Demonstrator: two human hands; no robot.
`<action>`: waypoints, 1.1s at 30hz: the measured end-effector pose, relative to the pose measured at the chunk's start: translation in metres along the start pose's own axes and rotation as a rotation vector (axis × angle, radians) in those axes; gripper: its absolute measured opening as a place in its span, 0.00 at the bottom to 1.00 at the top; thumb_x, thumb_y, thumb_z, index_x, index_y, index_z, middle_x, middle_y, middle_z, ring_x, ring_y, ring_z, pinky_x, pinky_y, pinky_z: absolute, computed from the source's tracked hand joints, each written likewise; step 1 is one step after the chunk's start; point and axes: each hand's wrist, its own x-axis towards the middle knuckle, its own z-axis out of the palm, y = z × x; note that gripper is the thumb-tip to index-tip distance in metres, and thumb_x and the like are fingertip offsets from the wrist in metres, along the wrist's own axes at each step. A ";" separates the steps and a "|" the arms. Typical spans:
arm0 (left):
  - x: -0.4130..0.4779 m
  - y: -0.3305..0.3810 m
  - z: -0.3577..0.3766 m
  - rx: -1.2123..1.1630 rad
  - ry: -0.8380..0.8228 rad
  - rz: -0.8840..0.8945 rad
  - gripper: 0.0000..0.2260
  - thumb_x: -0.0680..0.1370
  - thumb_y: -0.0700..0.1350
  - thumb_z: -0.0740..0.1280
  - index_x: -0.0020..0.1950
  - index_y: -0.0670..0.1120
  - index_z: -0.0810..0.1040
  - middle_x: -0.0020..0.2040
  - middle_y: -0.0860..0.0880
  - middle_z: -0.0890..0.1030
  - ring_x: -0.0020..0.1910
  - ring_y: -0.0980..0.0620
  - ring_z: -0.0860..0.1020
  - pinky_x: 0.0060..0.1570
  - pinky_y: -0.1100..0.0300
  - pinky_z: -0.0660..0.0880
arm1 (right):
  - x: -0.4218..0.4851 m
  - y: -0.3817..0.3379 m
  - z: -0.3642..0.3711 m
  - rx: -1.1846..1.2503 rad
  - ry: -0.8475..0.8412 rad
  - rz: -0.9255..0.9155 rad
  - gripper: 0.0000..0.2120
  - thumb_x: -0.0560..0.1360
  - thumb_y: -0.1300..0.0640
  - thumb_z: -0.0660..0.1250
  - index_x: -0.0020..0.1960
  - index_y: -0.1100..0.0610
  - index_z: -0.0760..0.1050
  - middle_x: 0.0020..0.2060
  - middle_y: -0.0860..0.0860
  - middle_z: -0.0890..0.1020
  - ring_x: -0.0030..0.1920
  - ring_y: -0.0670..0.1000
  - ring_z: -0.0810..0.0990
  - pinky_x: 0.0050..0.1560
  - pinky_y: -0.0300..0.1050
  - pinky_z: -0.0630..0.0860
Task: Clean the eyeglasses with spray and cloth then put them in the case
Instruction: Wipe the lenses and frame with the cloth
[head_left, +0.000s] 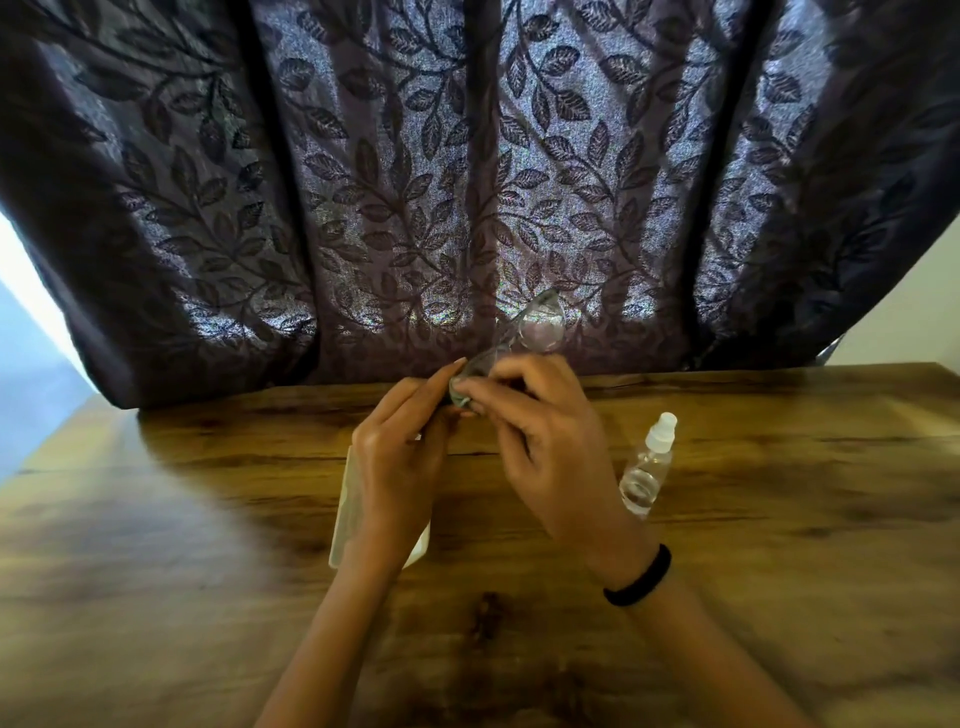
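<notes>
wooden table (779, 519) | dark leaf-patterned curtain (363, 182) behind | black wristband (640, 578)

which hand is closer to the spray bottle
Right. The right hand is just beside the spray bottle; the left hand is farther off, on the right hand's other side.

A wooden table (779, 519) with dark grain and knots spreads under the left hand (395, 467) and the right hand (550, 457). Beyond both hands hangs a dark purple curtain (363, 182) with a woven leaf pattern, daylight glowing through its folds. Far left of the left hand shows a bright gap (15, 291); far right of the right hand, a pale wall (914, 322).
</notes>
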 end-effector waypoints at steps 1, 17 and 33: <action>0.000 0.000 0.000 0.003 -0.004 -0.001 0.14 0.73 0.40 0.65 0.59 0.45 0.74 0.39 0.52 0.77 0.36 0.61 0.73 0.35 0.71 0.71 | 0.000 0.001 0.000 -0.013 -0.001 0.003 0.13 0.72 0.68 0.64 0.54 0.57 0.78 0.45 0.55 0.78 0.47 0.51 0.73 0.45 0.35 0.69; -0.001 -0.010 0.000 0.030 -0.047 -0.041 0.16 0.72 0.32 0.66 0.58 0.42 0.77 0.41 0.49 0.79 0.37 0.57 0.76 0.35 0.60 0.75 | -0.001 0.008 0.005 0.002 -0.054 0.045 0.18 0.70 0.72 0.63 0.55 0.57 0.79 0.45 0.57 0.78 0.47 0.53 0.72 0.47 0.36 0.68; -0.014 -0.013 0.008 -0.096 -0.009 -0.171 0.16 0.72 0.36 0.66 0.58 0.48 0.75 0.37 0.57 0.76 0.34 0.65 0.75 0.35 0.75 0.69 | -0.013 0.037 0.005 -0.016 0.029 0.198 0.13 0.71 0.69 0.66 0.53 0.57 0.80 0.43 0.55 0.78 0.45 0.54 0.74 0.44 0.38 0.69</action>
